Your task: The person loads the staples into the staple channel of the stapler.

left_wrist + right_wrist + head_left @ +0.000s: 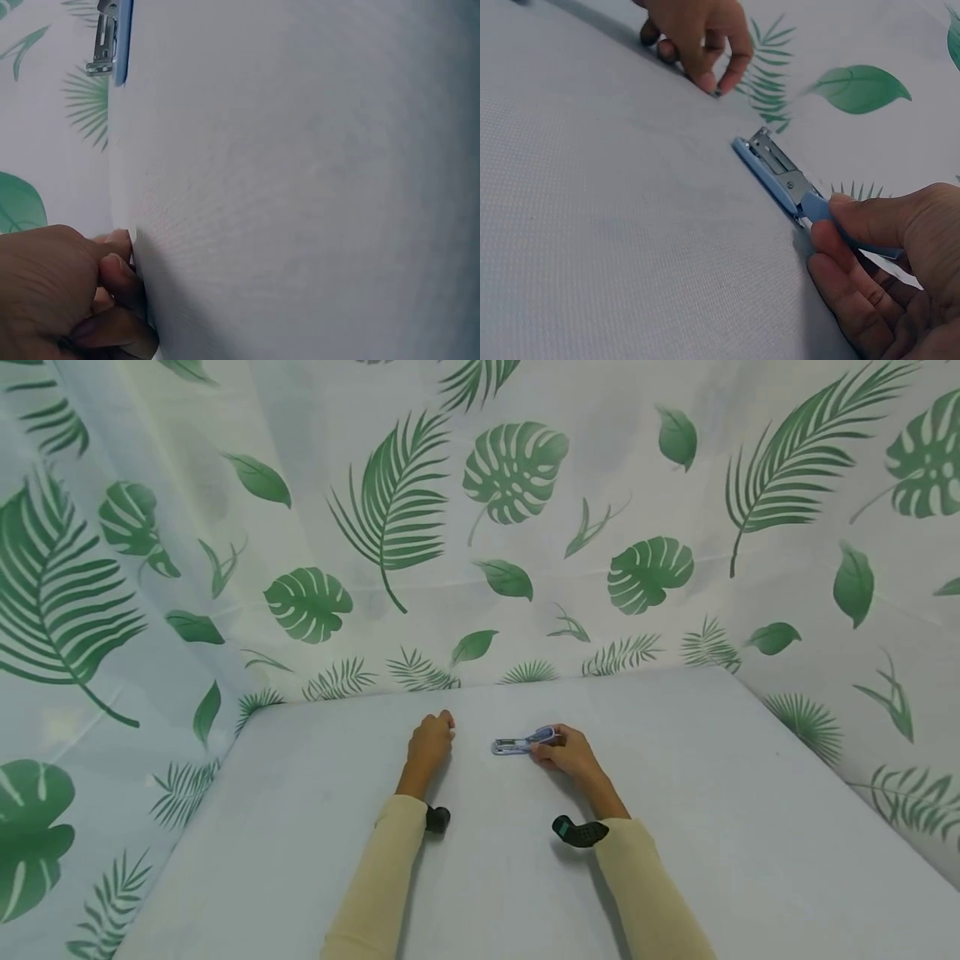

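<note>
A light-blue stapler (pixel 512 746) lies over the white tabletop, opened out so that its metal staple channel shows. My right hand (pixel 567 752) grips it by the handle end, thumb on one side and fingers on the other, as the right wrist view shows. To the left of the stapler, my left hand (pixel 431 745) is down at the table surface with its fingers bent. Thumb and fingertip pinch a small dark piece (pixel 716 94), mostly hidden by the fingers; I cannot tell what it is. In the left wrist view only the stapler's front end (pixel 109 45) appears.
A white cloth covers the table (pixel 495 877). Behind it and at both sides hang white curtains (pixel 570 635) printed with green leaves, meeting the table's far edge just beyond the hands. Each wrist carries a black camera (pixel 581 832).
</note>
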### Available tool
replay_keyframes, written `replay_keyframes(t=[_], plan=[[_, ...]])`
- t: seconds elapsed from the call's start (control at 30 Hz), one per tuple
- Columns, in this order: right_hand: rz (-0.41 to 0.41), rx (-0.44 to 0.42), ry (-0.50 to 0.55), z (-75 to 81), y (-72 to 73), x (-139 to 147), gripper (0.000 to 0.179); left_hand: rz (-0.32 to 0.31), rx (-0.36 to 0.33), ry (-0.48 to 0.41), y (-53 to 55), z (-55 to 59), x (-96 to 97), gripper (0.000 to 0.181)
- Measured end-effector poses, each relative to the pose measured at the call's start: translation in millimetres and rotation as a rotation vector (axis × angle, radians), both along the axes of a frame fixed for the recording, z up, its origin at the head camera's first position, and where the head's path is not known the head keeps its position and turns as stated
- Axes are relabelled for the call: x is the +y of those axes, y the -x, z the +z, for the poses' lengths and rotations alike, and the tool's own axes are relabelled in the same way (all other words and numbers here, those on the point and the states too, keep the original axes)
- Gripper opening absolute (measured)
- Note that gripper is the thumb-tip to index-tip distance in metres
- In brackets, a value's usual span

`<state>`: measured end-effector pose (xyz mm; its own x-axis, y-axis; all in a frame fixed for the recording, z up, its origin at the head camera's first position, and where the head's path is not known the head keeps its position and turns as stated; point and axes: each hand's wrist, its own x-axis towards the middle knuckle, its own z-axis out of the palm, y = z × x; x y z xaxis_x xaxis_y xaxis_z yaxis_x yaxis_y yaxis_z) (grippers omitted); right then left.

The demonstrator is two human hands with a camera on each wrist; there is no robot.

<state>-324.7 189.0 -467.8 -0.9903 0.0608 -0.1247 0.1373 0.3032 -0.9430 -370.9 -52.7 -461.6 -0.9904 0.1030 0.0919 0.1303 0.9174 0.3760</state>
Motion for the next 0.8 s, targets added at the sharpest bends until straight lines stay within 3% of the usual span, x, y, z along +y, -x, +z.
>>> replay_keyframes(t=[0.13,0.27,0.37,0.47,0.63,0.8], plan=[[0.000,-0.001,0.001,-2.6,-1.1,-1.8,0.036,-0.024,0.051,0.074,-0.2,-2.1,-1.3,0.008],[0.012,0.004,0.010,-3.2,1.7,-5.2,0.036,0.005,0.074,0.065,-0.8,-0.3,-6.2,0.008],[0.019,0.000,0.013,-2.8,3.8,-7.1,0.036,0.019,0.050,-0.013,-1.9,2.2,-10.2,0.009],[0.021,-0.008,0.010,-1.8,5.1,-6.4,0.036,-0.005,-0.001,-0.101,-2.0,2.9,-13.2,0.010],[0.029,-0.009,0.013,-1.5,6.1,-2.1,0.039,-0.054,-0.135,-0.255,-4.0,6.3,-13.2,0.010],[0.040,-0.017,0.009,-2.0,4.8,-0.4,0.040,-0.062,-0.244,-0.435,-10.2,11.2,-11.3,0.008]])
